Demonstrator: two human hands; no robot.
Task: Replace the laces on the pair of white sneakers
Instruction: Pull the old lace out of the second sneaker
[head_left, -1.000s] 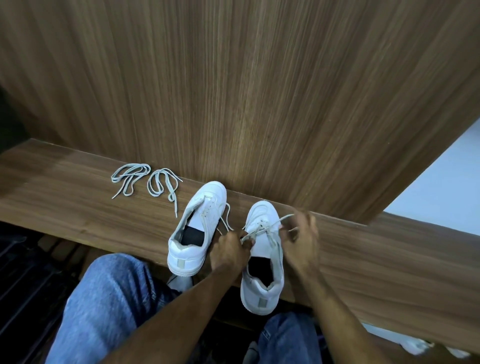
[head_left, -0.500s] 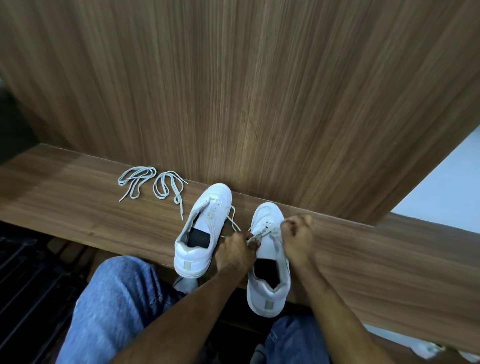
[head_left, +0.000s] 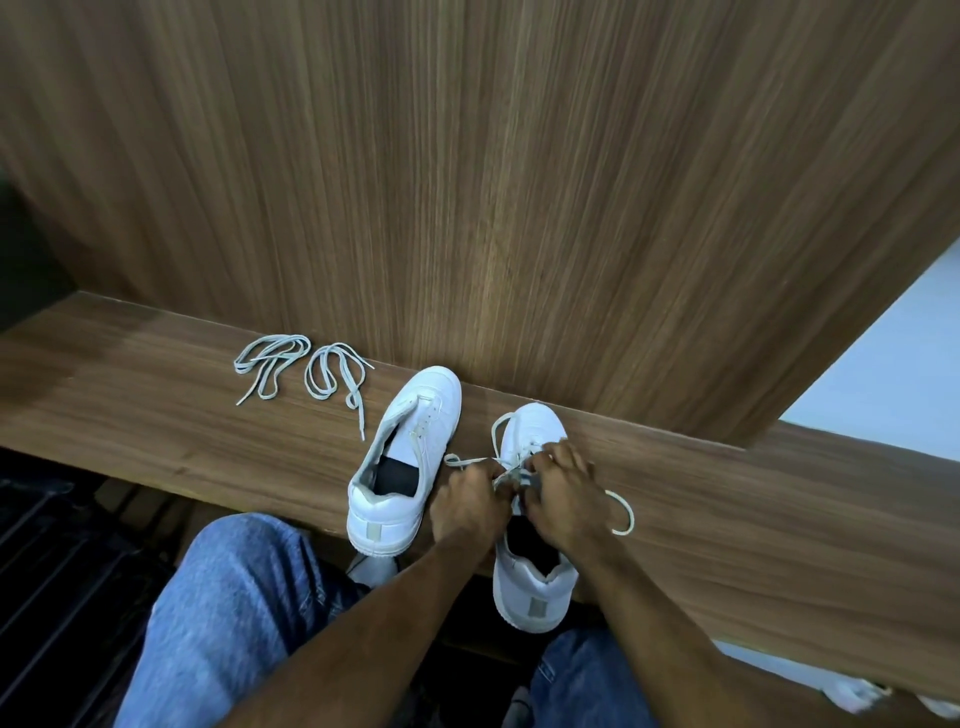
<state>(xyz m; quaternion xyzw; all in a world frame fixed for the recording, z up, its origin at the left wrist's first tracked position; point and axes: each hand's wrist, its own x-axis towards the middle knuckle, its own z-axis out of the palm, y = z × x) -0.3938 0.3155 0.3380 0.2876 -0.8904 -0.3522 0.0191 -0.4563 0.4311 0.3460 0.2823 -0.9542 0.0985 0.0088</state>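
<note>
Right white leather sneaker (head_left: 535, 582): near counter (head_left: 753, 519) edge, right of its twin (head_left: 410, 457).
My left hand (head_left: 470, 506): grip pinching its white lace (head_left: 621, 512).
My right hand (head_left: 566, 501): same lace pinched.
Two loose grey laces (head_left: 306, 371): far left.

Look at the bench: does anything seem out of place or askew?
Both sneakers' heels overhang the bench edge, the right sneaker more than the left sneaker. Nothing looks damaged or spilled.
</note>
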